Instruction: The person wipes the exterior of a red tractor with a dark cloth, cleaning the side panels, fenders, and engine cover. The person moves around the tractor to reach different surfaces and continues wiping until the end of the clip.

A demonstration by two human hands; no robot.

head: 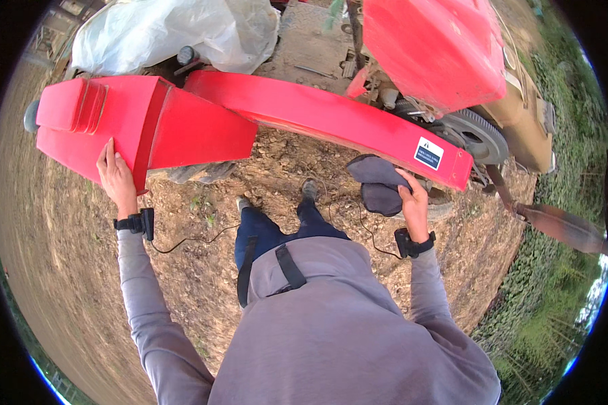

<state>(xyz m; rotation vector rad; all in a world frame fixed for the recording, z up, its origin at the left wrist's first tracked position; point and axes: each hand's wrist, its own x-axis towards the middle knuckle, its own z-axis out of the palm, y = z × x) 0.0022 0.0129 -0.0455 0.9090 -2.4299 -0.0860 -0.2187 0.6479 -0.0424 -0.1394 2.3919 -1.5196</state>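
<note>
My left hand rests with its fingers stretched out on the red metal body panel of a farm machine, at the left. My right hand holds a dark grey cloth item, folded or in two lobes, by its right edge. The cloth hangs beside the lower edge of a long red fender, just below a sticker that bears writing. Both wrists wear black strapped devices with thin cables.
A translucent plastic sheet covers part of the machine at the top left. A red hood and a ribbed pulley wheel are at the upper right. A rusty brown bar juts out rightward. Rough soil lies underfoot, with green plants on the right.
</note>
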